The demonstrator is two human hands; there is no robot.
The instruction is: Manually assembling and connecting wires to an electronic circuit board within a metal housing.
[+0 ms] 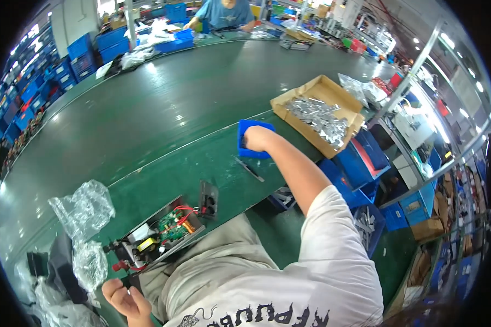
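My right arm stretches across the green bench, and my right hand (258,138) reaches into a small blue bin (260,155). Its fingers are down inside the bin, so their grip and the bin's contents are hidden. Low at the left, my left hand (126,300) hangs with curled fingers, and anything inside them is too small to make out. Just above it, at the bench edge by my lap, lies an opened metal housing (172,248). Inside show a green circuit board (172,226), red wires and a yellow-wrapped part. A dark end panel (208,199) with round holes stands beside the housing.
A dark pen-like tool (250,169) lies below the bin. Farther right is a cardboard tray (292,128) of silvery metal pieces, with blue crates (360,161) beneath. Clear plastic bags (84,210) lie at left. Across the wide green surface sits another person (223,15).
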